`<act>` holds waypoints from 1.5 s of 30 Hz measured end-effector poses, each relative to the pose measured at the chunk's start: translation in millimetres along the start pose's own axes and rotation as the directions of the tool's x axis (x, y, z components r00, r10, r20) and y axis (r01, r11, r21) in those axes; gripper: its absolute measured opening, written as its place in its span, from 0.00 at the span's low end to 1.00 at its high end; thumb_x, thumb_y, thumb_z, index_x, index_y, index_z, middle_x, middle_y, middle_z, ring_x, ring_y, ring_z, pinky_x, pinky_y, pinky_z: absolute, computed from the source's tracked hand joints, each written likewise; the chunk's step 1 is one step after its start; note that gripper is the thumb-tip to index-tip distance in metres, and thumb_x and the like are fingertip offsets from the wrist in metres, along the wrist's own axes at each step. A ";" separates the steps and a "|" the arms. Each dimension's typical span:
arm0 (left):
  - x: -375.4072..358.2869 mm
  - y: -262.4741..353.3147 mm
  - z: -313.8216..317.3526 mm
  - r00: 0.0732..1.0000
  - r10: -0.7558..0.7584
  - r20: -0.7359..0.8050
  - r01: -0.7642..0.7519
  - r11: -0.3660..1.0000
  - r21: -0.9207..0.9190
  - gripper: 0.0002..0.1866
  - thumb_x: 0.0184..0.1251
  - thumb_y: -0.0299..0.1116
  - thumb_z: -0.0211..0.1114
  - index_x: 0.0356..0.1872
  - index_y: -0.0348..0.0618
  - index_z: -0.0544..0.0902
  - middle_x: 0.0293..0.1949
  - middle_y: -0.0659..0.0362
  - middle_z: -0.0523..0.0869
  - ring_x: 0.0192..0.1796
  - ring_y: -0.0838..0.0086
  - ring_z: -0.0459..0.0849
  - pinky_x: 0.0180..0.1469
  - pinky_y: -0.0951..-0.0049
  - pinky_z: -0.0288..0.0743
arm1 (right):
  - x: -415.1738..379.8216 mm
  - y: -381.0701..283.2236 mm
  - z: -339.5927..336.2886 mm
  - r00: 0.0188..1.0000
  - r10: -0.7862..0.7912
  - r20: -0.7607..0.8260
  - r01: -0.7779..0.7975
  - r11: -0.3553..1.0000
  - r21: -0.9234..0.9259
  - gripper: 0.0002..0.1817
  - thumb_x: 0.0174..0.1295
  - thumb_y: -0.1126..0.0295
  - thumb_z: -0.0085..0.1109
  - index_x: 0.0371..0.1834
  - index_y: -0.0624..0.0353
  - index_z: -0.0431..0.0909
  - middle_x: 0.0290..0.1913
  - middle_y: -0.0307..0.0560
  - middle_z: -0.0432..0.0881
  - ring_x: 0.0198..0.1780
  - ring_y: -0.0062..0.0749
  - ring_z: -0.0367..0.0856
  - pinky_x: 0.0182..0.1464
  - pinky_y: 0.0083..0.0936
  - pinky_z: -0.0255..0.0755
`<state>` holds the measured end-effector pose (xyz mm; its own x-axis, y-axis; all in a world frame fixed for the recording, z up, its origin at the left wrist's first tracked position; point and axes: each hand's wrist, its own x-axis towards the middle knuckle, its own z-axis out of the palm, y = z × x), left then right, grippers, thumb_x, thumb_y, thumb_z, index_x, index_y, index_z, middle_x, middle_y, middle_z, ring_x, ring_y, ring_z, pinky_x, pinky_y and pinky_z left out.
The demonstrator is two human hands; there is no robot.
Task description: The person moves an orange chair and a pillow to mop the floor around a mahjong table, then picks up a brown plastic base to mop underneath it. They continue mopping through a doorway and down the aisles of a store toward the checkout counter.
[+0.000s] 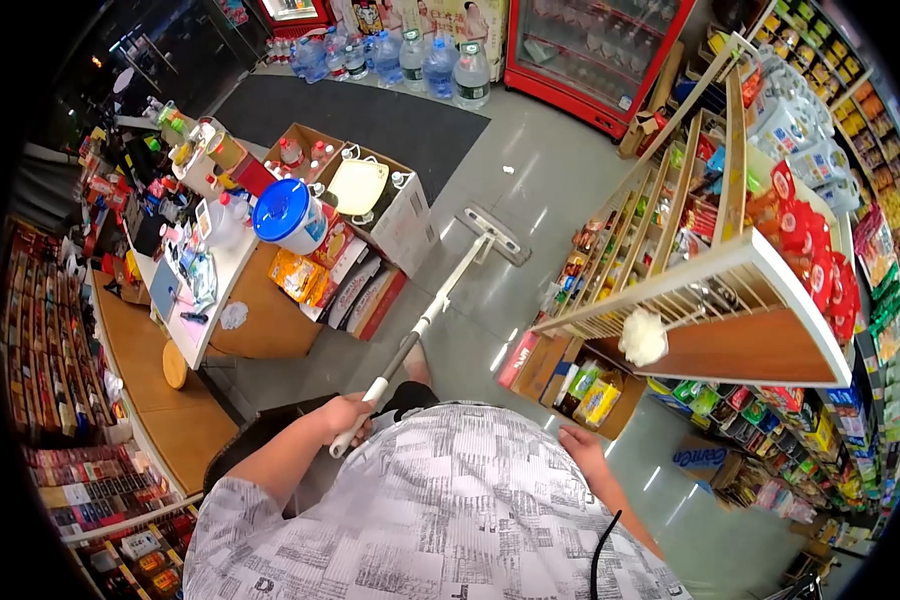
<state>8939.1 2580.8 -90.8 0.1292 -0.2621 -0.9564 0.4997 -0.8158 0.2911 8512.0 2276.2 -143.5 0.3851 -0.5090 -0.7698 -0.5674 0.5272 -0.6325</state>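
My left hand (pixel 342 418) is wrapped round the upper end of a flat mop's white and grey pole (pixel 428 318). The pole slants away from me to the mop head (pixel 495 236), a flat rectangle resting on the grey floor. Low at my right side hangs my right hand (pixel 582 447), partly hidden by my patterned shirt. Its visible fingers look loose, and nothing shows in them. A shelf rack stands near that hand, without visible contact.
Left of the pole are a cluttered counter (pixel 202 330), stacked cartons (pixel 410 225) and a blue-lidded bucket (pixel 288 215). A snack rack (pixel 660 285) with a white fluffy duster (pixel 644 337) stands right. Behind are water bottles (pixel 440 68), a dark mat (pixel 370 125) and a red fridge (pixel 595 60).
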 end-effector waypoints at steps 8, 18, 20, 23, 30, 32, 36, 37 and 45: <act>-9.4 180.9 -56.5 0.990 0.109 0.084 -0.112 0.993 0.025 0.35 0.84 0.35 0.57 0.88 0.60 0.59 0.33 0.62 0.78 0.27 0.78 0.75 0.27 0.72 0.74 | 93.8 -154.7 117.0 0.976 -0.205 0.074 0.198 0.976 0.096 0.25 0.78 0.62 0.65 0.70 0.66 0.79 0.48 0.48 0.91 0.44 0.29 0.88 0.48 0.26 0.83; 68.4 400.8 -97.9 0.950 0.161 0.266 -0.190 0.978 0.090 0.14 0.83 0.35 0.60 0.63 0.51 0.73 0.34 0.61 0.78 0.29 0.73 0.78 0.28 0.65 0.76 | 127.0 -380.8 248.0 0.876 -0.433 0.213 0.457 0.886 -0.081 0.35 0.72 0.62 0.72 0.79 0.62 0.72 0.59 0.49 0.85 0.52 0.29 0.86 0.54 0.28 0.82; 78.9 440.2 -88.9 0.937 0.187 0.294 -0.221 0.972 0.085 0.12 0.81 0.33 0.61 0.59 0.46 0.73 0.35 0.59 0.79 0.29 0.70 0.81 0.29 0.62 0.78 | 114.9 -430.8 262.8 0.762 -0.610 0.220 0.647 0.697 -0.310 0.41 0.69 0.59 0.75 0.82 0.59 0.68 0.66 0.54 0.79 0.59 0.36 0.83 0.59 0.32 0.80; 98.6 498.6 -80.8 0.930 0.194 0.312 -0.250 0.956 0.153 0.13 0.78 0.30 0.64 0.58 0.41 0.75 0.36 0.56 0.82 0.30 0.67 0.85 0.30 0.61 0.82 | 140.4 -480.8 272.8 0.644 -0.732 0.222 0.731 0.503 -0.460 0.48 0.64 0.55 0.78 0.85 0.55 0.63 0.72 0.59 0.72 0.65 0.45 0.79 0.64 0.37 0.78; 102.5 654.3 -152.8 0.920 0.065 0.387 -0.156 0.965 0.209 0.17 0.79 0.30 0.62 0.64 0.42 0.76 0.35 0.60 0.82 0.28 0.78 0.82 0.26 0.75 0.76 | 265.9 -561.3 248.7 0.671 -0.726 0.150 0.703 0.559 -0.440 0.49 0.61 0.58 0.81 0.83 0.59 0.65 0.69 0.62 0.75 0.68 0.52 0.78 0.68 0.41 0.76; 94.9 706.4 -137.8 0.906 0.046 0.421 -0.094 0.991 0.095 0.13 0.77 0.30 0.64 0.58 0.41 0.79 0.34 0.58 0.83 0.29 0.76 0.83 0.25 0.77 0.75 | 300.2 -587.2 239.6 0.598 -0.786 0.158 0.746 0.474 -0.467 0.49 0.60 0.58 0.82 0.82 0.59 0.65 0.71 0.62 0.74 0.71 0.56 0.76 0.72 0.43 0.73; 64.1 750.9 -51.7 0.864 0.219 0.454 -0.289 0.953 0.092 0.10 0.75 0.39 0.71 0.45 0.44 0.84 0.34 0.58 0.86 0.31 0.73 0.86 0.27 0.68 0.80 | 369.4 -644.5 214.7 0.467 -0.856 0.222 0.823 0.329 -0.463 0.48 0.58 0.61 0.81 0.82 0.57 0.66 0.72 0.62 0.74 0.74 0.58 0.73 0.75 0.43 0.71; 59.3 760.4 -28.9 0.854 0.250 0.457 -0.307 0.950 0.054 0.11 0.75 0.39 0.71 0.46 0.44 0.84 0.35 0.59 0.86 0.31 0.73 0.86 0.28 0.68 0.80 | 393.6 -654.7 205.0 0.408 -0.881 0.240 0.849 0.269 -0.455 0.45 0.57 0.61 0.81 0.78 0.57 0.70 0.70 0.60 0.76 0.72 0.57 0.75 0.74 0.43 0.72; 114.2 874.8 40.7 0.810 0.458 0.366 -0.532 0.836 0.132 0.40 0.83 0.57 0.63 0.85 0.47 0.63 0.41 0.61 0.84 0.31 0.80 0.80 0.35 0.72 0.79 | 476.5 -704.4 41.6 0.586 -0.623 -0.519 0.652 0.742 -0.155 0.12 0.72 0.63 0.71 0.43 0.60 0.84 0.37 0.48 0.87 0.40 0.32 0.84 0.47 0.32 0.79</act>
<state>9356.1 1816.2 55.6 0.0196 -0.7748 -0.6319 0.2361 -0.6106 0.7559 9125.4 1690.5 -68.4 0.2014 -0.9794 -0.0122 -0.2828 -0.0462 -0.9581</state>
